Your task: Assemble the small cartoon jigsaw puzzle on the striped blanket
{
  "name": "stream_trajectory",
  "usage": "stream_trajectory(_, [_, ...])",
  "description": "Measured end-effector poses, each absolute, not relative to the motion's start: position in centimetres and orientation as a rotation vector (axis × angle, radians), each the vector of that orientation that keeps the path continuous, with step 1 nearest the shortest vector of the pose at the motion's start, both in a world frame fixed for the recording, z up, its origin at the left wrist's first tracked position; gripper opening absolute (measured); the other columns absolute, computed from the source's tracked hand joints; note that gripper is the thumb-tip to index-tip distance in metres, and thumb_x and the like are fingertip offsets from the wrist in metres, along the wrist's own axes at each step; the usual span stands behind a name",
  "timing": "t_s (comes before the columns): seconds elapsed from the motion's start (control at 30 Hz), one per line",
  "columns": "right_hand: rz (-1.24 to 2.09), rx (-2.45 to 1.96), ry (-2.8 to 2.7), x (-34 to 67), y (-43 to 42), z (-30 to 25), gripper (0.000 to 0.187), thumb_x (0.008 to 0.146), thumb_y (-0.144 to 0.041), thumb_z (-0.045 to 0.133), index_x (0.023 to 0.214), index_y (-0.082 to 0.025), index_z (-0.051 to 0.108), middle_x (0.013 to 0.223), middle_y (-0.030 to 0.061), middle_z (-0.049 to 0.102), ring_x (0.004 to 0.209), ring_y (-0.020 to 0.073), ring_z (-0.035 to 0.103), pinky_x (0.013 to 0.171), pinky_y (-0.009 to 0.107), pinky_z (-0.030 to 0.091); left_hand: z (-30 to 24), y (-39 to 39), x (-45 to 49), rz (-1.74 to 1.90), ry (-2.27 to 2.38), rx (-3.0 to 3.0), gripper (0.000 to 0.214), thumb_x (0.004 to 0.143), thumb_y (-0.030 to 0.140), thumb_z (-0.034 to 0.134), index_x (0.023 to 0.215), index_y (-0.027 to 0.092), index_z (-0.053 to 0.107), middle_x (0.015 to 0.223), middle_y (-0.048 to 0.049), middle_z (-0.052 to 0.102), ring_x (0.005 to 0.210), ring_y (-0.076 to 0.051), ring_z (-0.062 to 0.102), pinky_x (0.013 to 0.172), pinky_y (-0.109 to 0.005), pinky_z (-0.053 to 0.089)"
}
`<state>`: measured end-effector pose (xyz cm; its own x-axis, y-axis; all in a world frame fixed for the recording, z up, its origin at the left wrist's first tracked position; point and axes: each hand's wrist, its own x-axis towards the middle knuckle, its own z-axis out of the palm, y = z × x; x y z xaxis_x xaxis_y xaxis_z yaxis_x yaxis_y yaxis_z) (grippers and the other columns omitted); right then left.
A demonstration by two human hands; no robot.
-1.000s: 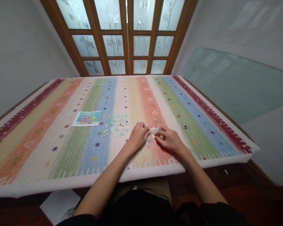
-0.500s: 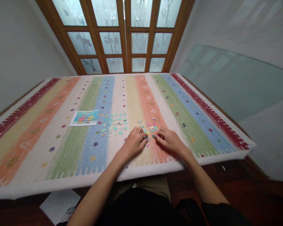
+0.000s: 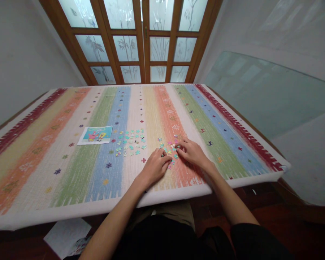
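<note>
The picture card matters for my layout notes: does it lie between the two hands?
No, the picture card lies left of the left hand, with a block of puzzle pieces between them.

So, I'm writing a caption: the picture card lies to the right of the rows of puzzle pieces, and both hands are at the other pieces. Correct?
Not quite: the head view shows the picture card left of the rows of puzzle pieces. The left hand and right hand are at the other pieces.
</note>
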<state>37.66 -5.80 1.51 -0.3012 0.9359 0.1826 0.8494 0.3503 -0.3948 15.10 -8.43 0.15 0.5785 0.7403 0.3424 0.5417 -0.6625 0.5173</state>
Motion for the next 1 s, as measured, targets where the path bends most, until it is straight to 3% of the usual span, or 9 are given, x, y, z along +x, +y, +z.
stream_trajectory(0.17, [0.283,-1.583,-2.346,37.5,-4.3,1.6,0.017,0.097,-0.025,0.06,0.103,-0.021,0.076,0.102,0.0088,0.067,0.083,0.0192,0.062,0.074,0.03,0.044,0.6,-9.0,13.0,0.89,1.136,2.414,0.018,0.102,0.016,0.053,0.107,0.021,0.07,0.098,-0.0076,0.062,0.095,-0.024,0.057,0.086,-0.041,0.052])
stream_trajectory(0.3, [0.301,-1.526,-2.385,37.7,-3.8,1.7,0.013,0.097,-0.023,0.061,0.094,-0.021,0.074,0.103,0.0105,0.067,0.091,0.023,0.063,0.079,0.033,0.046,0.4,-10.1,10.4,0.989,1.201,2.398,0.018,0.103,0.018,0.052,0.109,0.022,0.068,0.097,-0.0068,0.062,0.094,-0.024,0.057,0.085,-0.041,0.052])
stream_trajectory(0.53, [0.357,-1.485,-2.392,37.7,-3.3,1.7,0.021,0.1,-0.023,0.056,0.082,-0.022,0.066,0.094,0.0114,0.066,0.088,0.0249,0.061,0.08,0.037,0.046,-0.5,-12.1,8.1,1.115,1.292,2.349,0.021,0.102,0.015,0.053,0.118,0.021,0.065,0.105,-0.0077,0.066,0.102,-0.024,0.061,0.09,-0.042,0.054])
stream_trajectory(0.8, [0.379,-1.563,-2.353,37.9,-2.7,1.8,0.012,0.095,-0.024,0.061,0.087,-0.019,0.069,0.095,0.0093,0.065,0.082,0.0215,0.059,0.075,0.034,0.044,-1.5,-12.8,8.3,1.102,1.26,2.429,0.019,0.101,0.015,0.055,0.115,0.02,0.067,0.112,-0.0089,0.071,0.108,-0.025,0.064,0.094,-0.046,0.056])
stream_trajectory(1.0, [0.424,-1.286,-2.419,35.8,-3.3,2.2,0.015,0.097,-0.024,0.062,0.098,-0.023,0.077,0.093,0.0084,0.064,0.086,0.0219,0.06,0.078,0.035,0.045,-1.5,-12.9,8.8,1.083,1.228,2.446,0.019,0.101,0.015,0.055,0.114,0.019,0.068,0.113,-0.0094,0.071,0.109,-0.026,0.062,0.094,-0.048,0.056])
